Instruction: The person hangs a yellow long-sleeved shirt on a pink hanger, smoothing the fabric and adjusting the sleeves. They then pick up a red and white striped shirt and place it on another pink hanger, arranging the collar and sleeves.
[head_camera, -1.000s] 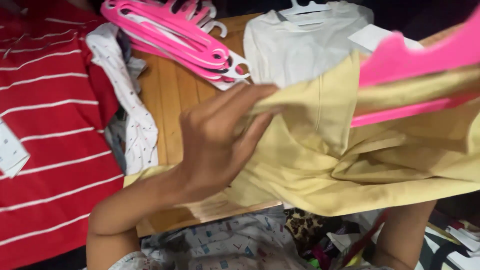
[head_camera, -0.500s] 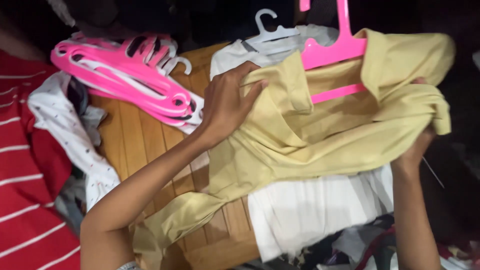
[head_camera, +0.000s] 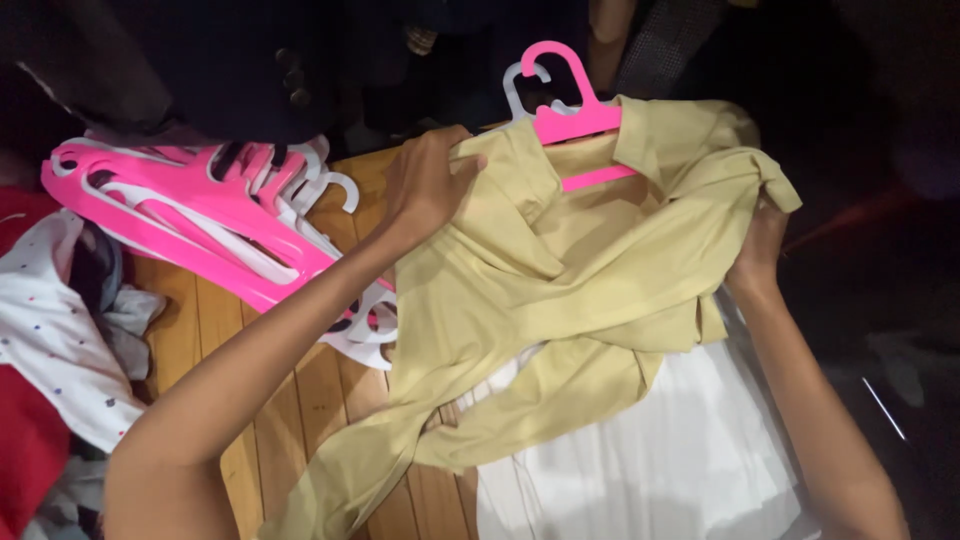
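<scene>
A yellow garment on a pink hanger lies across the wooden worktop and a white garment. At ten o'clock, the left hand has its fingers clenched on its shoulder; at three o'clock, the right hand grasps its edge. A hanger pile lies at nine o'clock.

The yellow shirt hides most of the pink hanger and the right hand's fingers; the white garment runs off the bottom edge

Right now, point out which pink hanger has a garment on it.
The single pink hanger at the top centre, inside the yellow shirt that both hands hold. The other pink hangers lie bare in a pile on the wooden table.
</scene>
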